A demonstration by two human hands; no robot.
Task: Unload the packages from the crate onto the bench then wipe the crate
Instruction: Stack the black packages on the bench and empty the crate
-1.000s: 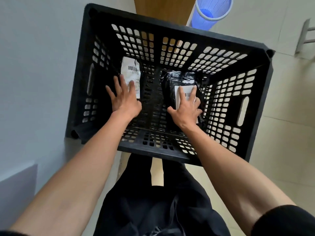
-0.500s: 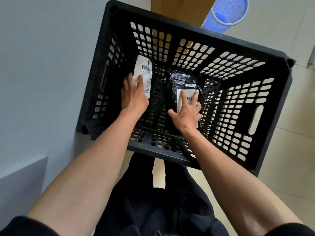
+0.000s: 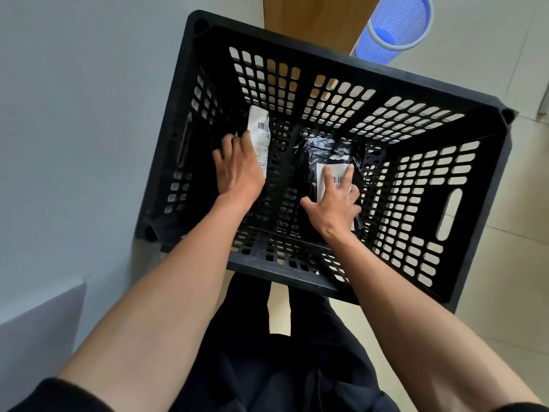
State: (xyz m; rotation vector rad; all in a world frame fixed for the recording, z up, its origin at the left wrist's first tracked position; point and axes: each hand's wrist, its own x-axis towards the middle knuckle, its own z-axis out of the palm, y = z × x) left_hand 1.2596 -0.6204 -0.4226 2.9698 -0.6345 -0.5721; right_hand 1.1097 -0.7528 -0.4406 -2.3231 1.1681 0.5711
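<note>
2 hands [image 3: 237,171] [image 3: 334,203] on barcode-labelled pkgs [image 3: 260,138] [image 3: 323,156], black crate [image 3: 475,203]

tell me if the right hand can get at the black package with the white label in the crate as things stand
Likely yes: the right hand already rests on the black package on the floor of the crate, fingers spread over its white label. Nothing lies between them, and the open top leaves the way free.
</note>
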